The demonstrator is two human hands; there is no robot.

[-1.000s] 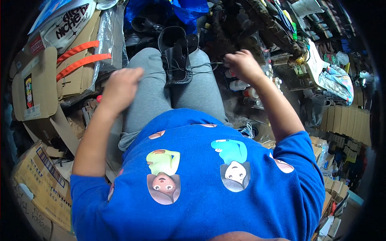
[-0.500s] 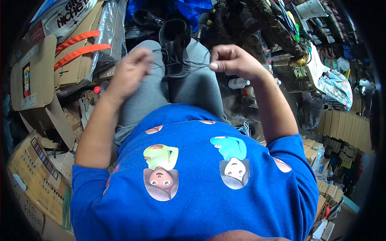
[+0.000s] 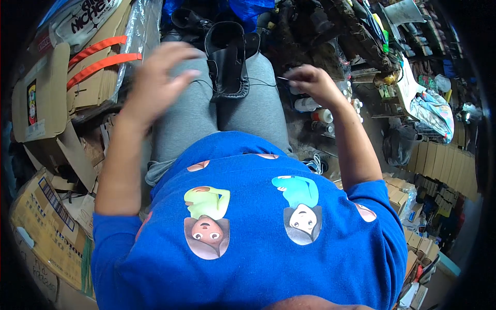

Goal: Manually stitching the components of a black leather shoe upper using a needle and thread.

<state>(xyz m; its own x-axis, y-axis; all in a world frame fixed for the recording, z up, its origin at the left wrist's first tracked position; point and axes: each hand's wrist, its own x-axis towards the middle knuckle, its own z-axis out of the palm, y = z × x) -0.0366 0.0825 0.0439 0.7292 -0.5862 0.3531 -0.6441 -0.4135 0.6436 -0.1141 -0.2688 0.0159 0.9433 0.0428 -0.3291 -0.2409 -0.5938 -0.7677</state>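
Observation:
A black shoe upper [image 3: 226, 64] lies across my thighs, its gathered, stitched edge toward me. Dark thread [image 3: 262, 82] runs from its right side to my right hand [image 3: 308, 82]. That hand is closed in a pinch, with a thin, pale needle [image 3: 282, 78] sticking out between the fingertips. My left hand [image 3: 157, 77], blurred by motion, is raised over my left thigh with thumb and fingers apart. Another length of dark thread [image 3: 205, 82] leaves the upper's left side and reaches close to the left thumb; whether it touches the thumb I cannot tell.
More black footwear [image 3: 188, 23] lies beyond my knees. Flattened cardboard [image 3: 98, 90] with orange straps and an open carton [image 3: 44, 98] stand at the left. Bottles [image 3: 307, 105] are on the floor right of my leg. Stacked cardboard pieces [image 3: 442, 165] sit farther right.
My left hand has moved up and its fingers have spread. My right hand has shifted slightly right and the needle now shows. The upper has turned, and its opening faces up more.

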